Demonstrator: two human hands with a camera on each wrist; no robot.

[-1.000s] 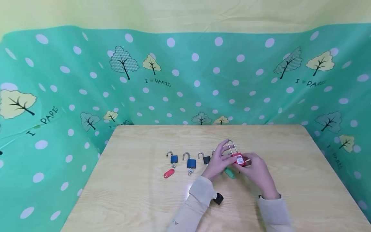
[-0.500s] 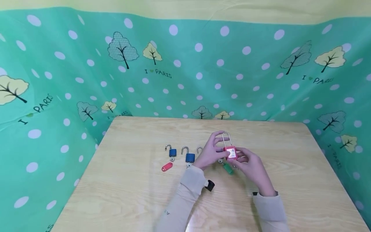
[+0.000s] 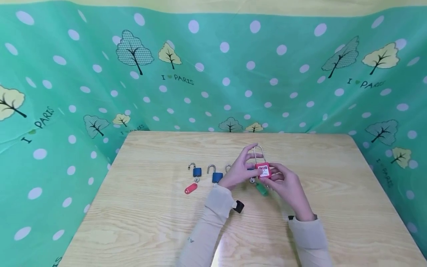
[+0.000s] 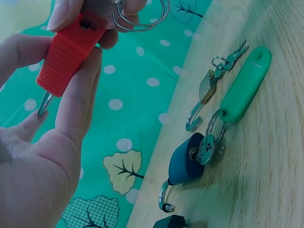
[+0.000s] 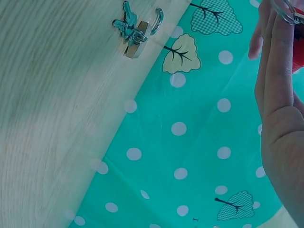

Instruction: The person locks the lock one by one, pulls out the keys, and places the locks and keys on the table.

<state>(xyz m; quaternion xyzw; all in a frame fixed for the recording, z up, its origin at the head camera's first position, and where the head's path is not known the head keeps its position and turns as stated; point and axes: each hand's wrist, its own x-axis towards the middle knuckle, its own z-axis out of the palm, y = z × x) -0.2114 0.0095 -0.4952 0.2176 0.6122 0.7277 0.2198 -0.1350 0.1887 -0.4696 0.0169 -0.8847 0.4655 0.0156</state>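
Both hands are on a red padlock [image 3: 263, 170] with a white label and a tall silver shackle, raised above the table. My left hand [image 3: 237, 171] pinches its body between thumb and fingers, one fingertip at the shackle in the left wrist view. My right hand [image 3: 289, 185] grips the keyhole end from the right. Wire key rings [image 4: 142, 16] hang by the right fingers; the key itself is hidden. Beneath the hands lie a blue padlock [image 4: 186, 161] with its shackle open, a green key tag [image 4: 247, 85] on its key, and a small brass padlock [image 4: 207, 87] with keys.
Left of the hands, two more blue padlocks with open shackles lie in a row: a smaller one [image 3: 197, 172] with a red key tag [image 3: 191, 188], and a larger one [image 3: 217, 178]. Behind the wooden table [image 3: 150, 207] hangs a green dotted cloth [image 3: 186, 100].
Both hands have carried the red padlock slightly left, and its shackle stands more upright in view. The head view has also shifted, so the table sits higher in the picture.
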